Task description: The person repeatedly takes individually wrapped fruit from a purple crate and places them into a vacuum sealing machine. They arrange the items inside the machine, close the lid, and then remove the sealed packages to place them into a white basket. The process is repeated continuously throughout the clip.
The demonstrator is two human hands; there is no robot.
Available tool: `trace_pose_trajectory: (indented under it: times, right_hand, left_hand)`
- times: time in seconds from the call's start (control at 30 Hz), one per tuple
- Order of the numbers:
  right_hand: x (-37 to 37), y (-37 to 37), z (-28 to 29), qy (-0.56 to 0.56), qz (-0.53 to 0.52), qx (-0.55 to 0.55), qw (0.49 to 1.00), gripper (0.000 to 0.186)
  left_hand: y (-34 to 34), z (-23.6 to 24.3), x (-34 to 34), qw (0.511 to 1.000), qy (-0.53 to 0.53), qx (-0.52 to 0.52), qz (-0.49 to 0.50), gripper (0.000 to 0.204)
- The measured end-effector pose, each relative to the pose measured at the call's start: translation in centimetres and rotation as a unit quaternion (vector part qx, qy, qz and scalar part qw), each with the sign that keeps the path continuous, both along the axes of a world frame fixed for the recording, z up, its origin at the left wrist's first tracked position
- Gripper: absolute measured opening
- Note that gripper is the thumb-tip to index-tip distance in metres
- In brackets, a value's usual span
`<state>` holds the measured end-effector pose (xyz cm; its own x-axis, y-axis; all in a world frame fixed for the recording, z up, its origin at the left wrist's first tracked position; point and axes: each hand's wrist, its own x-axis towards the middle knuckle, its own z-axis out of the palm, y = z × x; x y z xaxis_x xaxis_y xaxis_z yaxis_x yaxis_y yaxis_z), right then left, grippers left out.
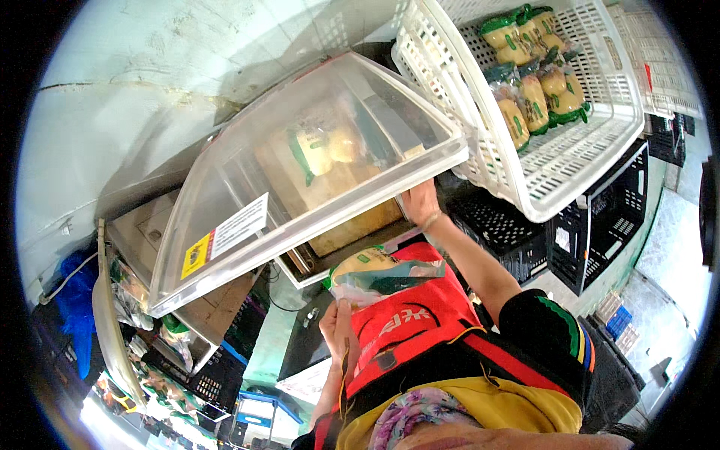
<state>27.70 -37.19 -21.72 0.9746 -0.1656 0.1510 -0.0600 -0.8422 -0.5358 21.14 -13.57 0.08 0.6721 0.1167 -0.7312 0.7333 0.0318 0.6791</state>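
- Just short of the machine's (352,234) near edge, over the red apron (451,298), the pack (365,264) is held up off the surface, with the raised clear lid (341,208) beyond it.
- Its long axis runs roughly crosswise, left to right, more or less along that near edge; the full yellow part sits to the left and a looser flap of film trails to the right.
- The left hand (335,326) is the nearer of the two hands: thumb and fingers pinch the film at the pack's near left corner, so the pack lies forward and to the right of it.
- The right hand (421,202) is apart from the pack, farther forward and to the right, at the right part of the lid's near edge. Its fingers reach behind the rim, so I cannot tell whether they grip it or only press against it.
- Through the lid, a second pack (319,154) shows farther from the person, beyond the lid's near edge; haze in the plastic makes its exact resting place unsure.
- Right of the lid's right edge stands a white basket (466,97), with more yellow packs (534,105) inside.
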Motion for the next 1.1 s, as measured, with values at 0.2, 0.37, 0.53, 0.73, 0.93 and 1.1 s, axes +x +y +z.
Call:
trace_pose_trajectory:
  times: [0.2, 0.37, 0.53, 0.73, 0.93, 1.1]
  right_hand:
    - [1.6, 7.0, -5.5, 0.144, -0.218, 0.91, 0.321, 0.034]
    - [5.6, 9.4, -15.6, -0.093, -0.211, 0.877, 0.423, 0.033]
    - [7.7, 12.7, -4.5, -0.054, -0.304, 0.794, 0.523, 0.022]
    - [10.3, 24.2, -1.5, -0.13, -0.095, 0.368, 0.916, 0.015]
    - [10.5, 29.3, -1.9, -0.112, 0.005, 0.192, 0.975, 0.022]
    - [9.6, 28.6, -1.6, -0.048, 0.084, 0.163, 0.982, 0.03]
  left_hand:
    - [1.4, -1.1, 1.2, 0.998, -0.043, -0.009, 0.038, 0.023]
    - [3.5, -0.7, 2.7, 0.999, -0.023, -0.015, 0.04, 0.023]
    - [9.4, -0.7, 0.5, 0.995, -0.05, -0.036, 0.081, 0.025]
    - [14.6, -0.7, -1.7, 0.987, -0.106, -0.009, 0.122, 0.022]
    - [18.2, -0.7, -3.3, 0.985, -0.106, 0.003, 0.134, 0.02]
    - [18.8, -1.1, -2.3, 0.981, -0.165, 0.008, 0.1, 0.023]
